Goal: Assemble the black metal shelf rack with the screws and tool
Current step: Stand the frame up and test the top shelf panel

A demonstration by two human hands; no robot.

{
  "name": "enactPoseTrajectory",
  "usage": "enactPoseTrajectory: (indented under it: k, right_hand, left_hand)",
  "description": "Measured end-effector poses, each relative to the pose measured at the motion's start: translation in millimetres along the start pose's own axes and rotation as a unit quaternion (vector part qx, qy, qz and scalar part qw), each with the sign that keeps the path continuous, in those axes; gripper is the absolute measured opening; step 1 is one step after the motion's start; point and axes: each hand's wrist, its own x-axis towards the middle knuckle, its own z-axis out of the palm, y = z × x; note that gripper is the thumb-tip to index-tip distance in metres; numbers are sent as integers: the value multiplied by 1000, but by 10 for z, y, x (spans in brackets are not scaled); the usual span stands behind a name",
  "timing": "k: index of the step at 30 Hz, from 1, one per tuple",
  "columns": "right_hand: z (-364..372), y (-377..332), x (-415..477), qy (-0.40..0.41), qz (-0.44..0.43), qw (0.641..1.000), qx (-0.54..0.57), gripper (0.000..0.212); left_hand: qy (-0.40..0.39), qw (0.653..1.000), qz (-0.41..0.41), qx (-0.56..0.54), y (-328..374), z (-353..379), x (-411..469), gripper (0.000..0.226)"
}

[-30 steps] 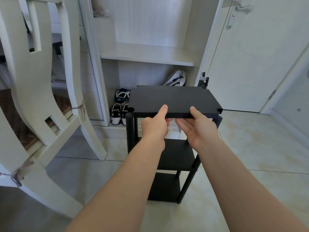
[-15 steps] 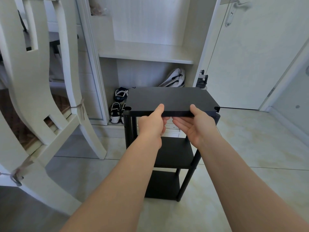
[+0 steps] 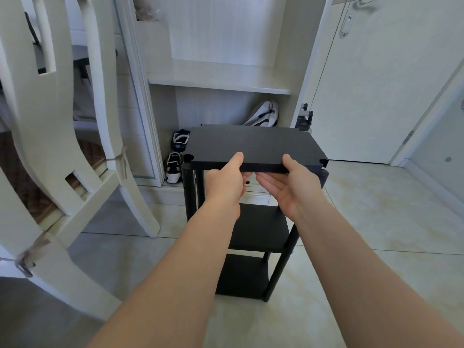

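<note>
A black metal rack stands on the tiled floor with a middle shelf [image 3: 261, 228] and a bottom shelf [image 3: 242, 276] joined by black posts [image 3: 189, 189]. A loose black top shelf panel [image 3: 253, 146] lies level over the post tops. My left hand [image 3: 226, 182] grips its near edge, thumb on top and fingers underneath. My right hand [image 3: 288, 187] grips the same edge a little to the right in the same way. The panel's corner notches sit near the front posts. No screws or tool are visible.
A white upturned chair [image 3: 57, 121] leans close on the left. Behind the rack is a white cupboard alcove [image 3: 221, 79] with shoes [image 3: 175, 162] and a bag [image 3: 263, 114] on the floor. A white door [image 3: 376, 84] stands at the right.
The top panel has come slightly lower and nearer the front post tops, both hands keeping their grip on its near edge. The view shifted a little.
</note>
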Motion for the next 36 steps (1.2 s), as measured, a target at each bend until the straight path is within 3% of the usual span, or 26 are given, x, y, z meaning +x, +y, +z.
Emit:
enactPoseTrajectory:
  k: [6,16,24,30,36]
  right_hand:
    - [49,13,0,-6,-5,1000,20,28]
    - [13,41,15,26,-20,999,6,26]
    - [-15,33,32,38,-38,999,-2,26]
    - [-2,76,26,33,-28,999,-6,16]
    - [-20,81,51,25,-30,999,-22,25]
  left_hand:
    - [-3,1000,16,6,47,-24,24,39]
    - [-19,1000,0,17,6,-10,30,32]
    - [-22,999,-22,8,-16,40,25,41]
    - [-4,1000,-13,3,-36,-2,25,35]
    - [-5,999,-31,5,-22,-15,25,28]
